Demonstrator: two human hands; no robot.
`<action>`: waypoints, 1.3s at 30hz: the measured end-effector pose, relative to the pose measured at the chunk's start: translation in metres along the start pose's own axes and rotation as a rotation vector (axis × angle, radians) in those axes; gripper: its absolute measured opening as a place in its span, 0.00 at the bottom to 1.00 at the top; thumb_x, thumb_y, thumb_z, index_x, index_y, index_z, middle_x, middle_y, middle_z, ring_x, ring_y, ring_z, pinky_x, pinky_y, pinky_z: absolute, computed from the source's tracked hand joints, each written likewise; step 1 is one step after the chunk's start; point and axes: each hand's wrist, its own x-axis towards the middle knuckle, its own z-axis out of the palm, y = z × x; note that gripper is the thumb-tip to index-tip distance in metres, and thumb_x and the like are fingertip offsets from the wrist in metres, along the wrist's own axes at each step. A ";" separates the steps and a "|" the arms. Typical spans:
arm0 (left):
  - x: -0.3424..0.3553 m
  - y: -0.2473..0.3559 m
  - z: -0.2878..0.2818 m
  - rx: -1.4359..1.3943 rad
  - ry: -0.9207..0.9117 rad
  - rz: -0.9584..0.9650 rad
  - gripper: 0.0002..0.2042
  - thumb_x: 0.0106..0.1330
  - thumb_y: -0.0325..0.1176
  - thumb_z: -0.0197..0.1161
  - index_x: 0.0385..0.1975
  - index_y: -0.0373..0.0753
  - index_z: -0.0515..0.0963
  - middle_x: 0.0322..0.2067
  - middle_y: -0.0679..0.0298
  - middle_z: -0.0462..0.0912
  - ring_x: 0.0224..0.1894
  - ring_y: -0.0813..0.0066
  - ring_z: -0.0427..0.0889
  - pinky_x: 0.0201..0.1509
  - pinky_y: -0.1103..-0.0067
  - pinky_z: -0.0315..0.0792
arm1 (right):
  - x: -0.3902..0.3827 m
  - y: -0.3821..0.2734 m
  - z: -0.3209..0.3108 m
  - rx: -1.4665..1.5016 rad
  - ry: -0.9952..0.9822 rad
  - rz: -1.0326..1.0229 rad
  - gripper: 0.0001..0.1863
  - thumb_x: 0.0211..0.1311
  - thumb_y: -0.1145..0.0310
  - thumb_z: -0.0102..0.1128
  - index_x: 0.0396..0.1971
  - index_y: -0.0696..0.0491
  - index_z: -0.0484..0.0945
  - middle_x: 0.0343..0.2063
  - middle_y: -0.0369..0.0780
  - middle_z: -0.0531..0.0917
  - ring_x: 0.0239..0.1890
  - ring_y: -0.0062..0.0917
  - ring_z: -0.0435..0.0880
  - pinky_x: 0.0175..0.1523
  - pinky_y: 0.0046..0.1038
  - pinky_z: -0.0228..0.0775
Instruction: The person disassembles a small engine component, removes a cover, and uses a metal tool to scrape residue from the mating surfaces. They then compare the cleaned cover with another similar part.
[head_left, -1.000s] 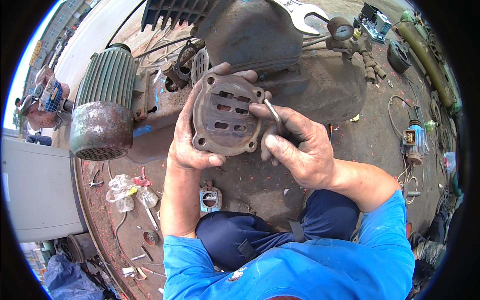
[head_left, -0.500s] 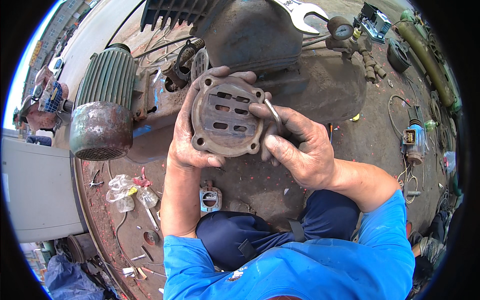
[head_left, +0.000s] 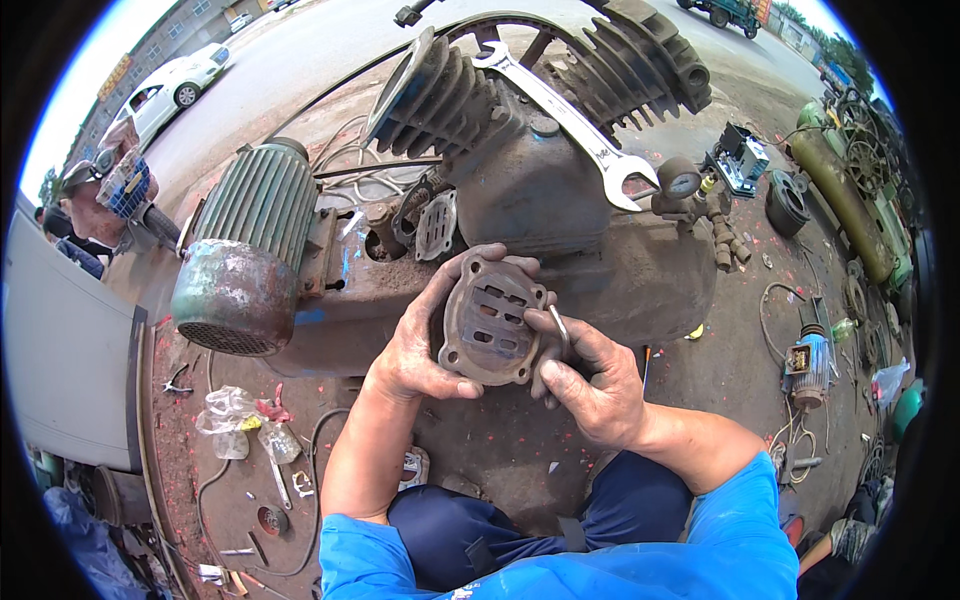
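My left hand (head_left: 412, 352) grips a dirty round valve plate (head_left: 478, 345) with slots and bolt holes, its fingers wrapped round the rim. My right hand (head_left: 592, 385) pinches a short bent metal rod (head_left: 559, 326), like a hex key, against the plate's right side, with the index fingertip near the slots. Beyond my hands stands a grimy compressor body (head_left: 525, 180) with finned cylinders (head_left: 640, 70). A large open-ended spanner (head_left: 560, 115) lies across its top, and a second slotted plate (head_left: 436, 228) rests beside a gasket, just past my left hand.
A green motor (head_left: 250, 215) sits at left, a gauge (head_left: 680, 180) at right. Plastic bags (head_left: 228, 410), small tools and hoses litter the ground. A green cylinder (head_left: 840, 200) and another motor (head_left: 812, 365) lie right. Behind are a scooter (head_left: 125, 190), a person (head_left: 55, 225) and a road.
The view has tilted up, bringing more of the compressor, road and car into the picture. My hands appear lower, still holding the plate and rod in much the same grip.
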 end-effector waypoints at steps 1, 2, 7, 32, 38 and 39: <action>-0.001 0.000 -0.002 0.007 -0.005 -0.002 0.58 0.36 0.30 0.84 0.71 0.35 0.53 0.66 0.41 0.62 0.65 0.35 0.68 0.64 0.47 0.69 | 0.000 0.000 0.001 -0.002 -0.003 0.001 0.25 0.71 0.72 0.53 0.66 0.55 0.67 0.24 0.34 0.81 0.24 0.12 0.76 0.33 0.20 0.71; -0.001 0.002 -0.003 0.033 -0.015 -0.006 0.58 0.36 0.31 0.83 0.71 0.35 0.53 0.66 0.41 0.62 0.65 0.35 0.68 0.65 0.48 0.69 | 0.000 0.000 0.001 -0.004 -0.005 0.002 0.25 0.71 0.72 0.53 0.66 0.55 0.67 0.24 0.34 0.81 0.25 0.12 0.76 0.34 0.20 0.71; -0.002 0.003 -0.004 0.065 -0.024 -0.012 0.59 0.37 0.32 0.84 0.72 0.34 0.51 0.67 0.41 0.62 0.65 0.36 0.68 0.67 0.48 0.66 | -0.001 0.000 0.002 -0.016 0.006 0.018 0.25 0.71 0.72 0.53 0.66 0.55 0.67 0.24 0.34 0.82 0.25 0.13 0.77 0.34 0.20 0.72; -0.003 0.004 -0.006 0.086 -0.028 -0.017 0.59 0.35 0.29 0.83 0.72 0.34 0.52 0.66 0.40 0.63 0.65 0.37 0.69 0.66 0.48 0.67 | -0.001 -0.002 0.002 -0.040 0.000 -0.010 0.25 0.71 0.70 0.53 0.66 0.55 0.67 0.24 0.34 0.81 0.24 0.13 0.76 0.34 0.20 0.71; -0.003 0.000 -0.007 0.106 0.010 0.004 0.61 0.36 0.35 0.84 0.72 0.31 0.49 0.66 0.39 0.61 0.65 0.34 0.68 0.64 0.47 0.70 | 0.000 0.005 0.002 -0.032 0.020 0.005 0.24 0.70 0.70 0.55 0.65 0.55 0.69 0.23 0.33 0.81 0.25 0.12 0.75 0.34 0.19 0.70; -0.005 -0.002 -0.006 0.099 0.023 -0.007 0.61 0.36 0.35 0.84 0.72 0.31 0.49 0.66 0.39 0.61 0.65 0.34 0.68 0.64 0.47 0.70 | -0.002 0.007 0.002 -0.030 0.023 0.003 0.24 0.70 0.70 0.55 0.65 0.55 0.69 0.23 0.33 0.81 0.25 0.12 0.75 0.34 0.19 0.69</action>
